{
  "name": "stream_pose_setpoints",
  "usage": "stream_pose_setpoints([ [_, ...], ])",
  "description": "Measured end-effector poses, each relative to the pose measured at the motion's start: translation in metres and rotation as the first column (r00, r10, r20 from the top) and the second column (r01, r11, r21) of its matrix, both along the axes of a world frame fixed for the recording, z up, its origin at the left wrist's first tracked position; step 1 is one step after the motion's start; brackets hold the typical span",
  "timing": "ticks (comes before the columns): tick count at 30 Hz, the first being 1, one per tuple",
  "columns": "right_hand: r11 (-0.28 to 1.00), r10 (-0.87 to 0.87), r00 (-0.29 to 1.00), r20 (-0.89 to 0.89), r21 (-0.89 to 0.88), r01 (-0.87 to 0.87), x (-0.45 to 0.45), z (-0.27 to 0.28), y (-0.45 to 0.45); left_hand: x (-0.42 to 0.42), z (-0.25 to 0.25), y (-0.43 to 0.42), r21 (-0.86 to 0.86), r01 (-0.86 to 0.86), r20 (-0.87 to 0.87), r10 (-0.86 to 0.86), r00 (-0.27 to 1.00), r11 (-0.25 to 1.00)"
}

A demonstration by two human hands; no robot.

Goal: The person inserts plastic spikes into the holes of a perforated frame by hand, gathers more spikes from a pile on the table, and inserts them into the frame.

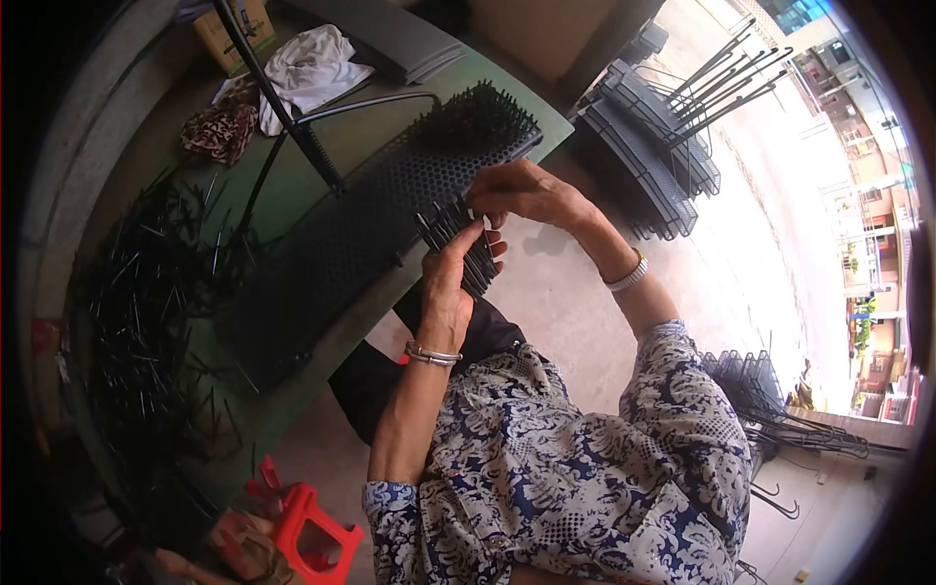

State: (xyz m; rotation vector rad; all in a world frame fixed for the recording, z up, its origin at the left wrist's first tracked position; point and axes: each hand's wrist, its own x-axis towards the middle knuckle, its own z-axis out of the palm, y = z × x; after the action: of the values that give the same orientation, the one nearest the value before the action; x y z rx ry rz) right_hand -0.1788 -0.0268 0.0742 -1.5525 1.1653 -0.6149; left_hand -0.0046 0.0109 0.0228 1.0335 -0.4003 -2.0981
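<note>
My left hand is closed around a row of thin black rods, held side by side over the table's front edge. At the upper end of these rods, the thumb and fingers of my right hand are pinched together. What sits between those fingertips is too small to make out. Just beyond both hands, a dark perforated panel lies lengthwise on the green table. A dense cluster of short black pieces stands at the panel's far end.
A large pile of loose black rods covers the table's left side. A black metal frame rises over the panel. White cloth and grey sheets lie behind. Black racks stand on the floor at right; a red stool is below.
</note>
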Motion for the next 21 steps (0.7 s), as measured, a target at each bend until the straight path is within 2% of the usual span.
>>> stream_pose_setpoints([
  [5, 0.998, -0.043, 0.996, 0.073, 0.040, 0.040, 0.001, 0.002, 0.005, 0.001, 0.006, 0.000, 0.002, 0.009, 0.033, -0.009, 0.999, 1.000],
  [9, 0.996, -0.063, 0.996, 0.063, 0.059, 0.059, 0.001, 0.007, 0.006, 0.003, 0.004, 0.000, 0.009, 0.041, 0.033, -0.041, 0.999, 0.999],
  [15, 0.998, -0.062, 0.996, 0.061, 0.009, 0.062, -0.005, 0.001, 0.009, 0.001, 0.003, -0.002, -0.011, 0.083, 0.041, -0.082, 0.996, 0.997],
  [17, 0.992, -0.118, 0.978, 0.174, 0.073, 0.106, -0.008, 0.006, 0.012, 0.000, 0.000, -0.004, -0.010, 0.100, 0.033, -0.100, 0.994, 0.995],
  [19, 0.960, -0.266, 0.955, 0.131, -0.051, 0.275, -0.013, 0.010, 0.007, -0.003, -0.005, -0.006, 0.039, 0.004, -0.054, -0.002, 0.999, 0.999],
  [21, 0.872, -0.395, 0.917, 0.058, -0.292, 0.394, -0.020, 0.012, -0.002, -0.002, -0.007, -0.008, 0.051, -0.006, -0.056, 0.009, 0.998, 0.999],
])
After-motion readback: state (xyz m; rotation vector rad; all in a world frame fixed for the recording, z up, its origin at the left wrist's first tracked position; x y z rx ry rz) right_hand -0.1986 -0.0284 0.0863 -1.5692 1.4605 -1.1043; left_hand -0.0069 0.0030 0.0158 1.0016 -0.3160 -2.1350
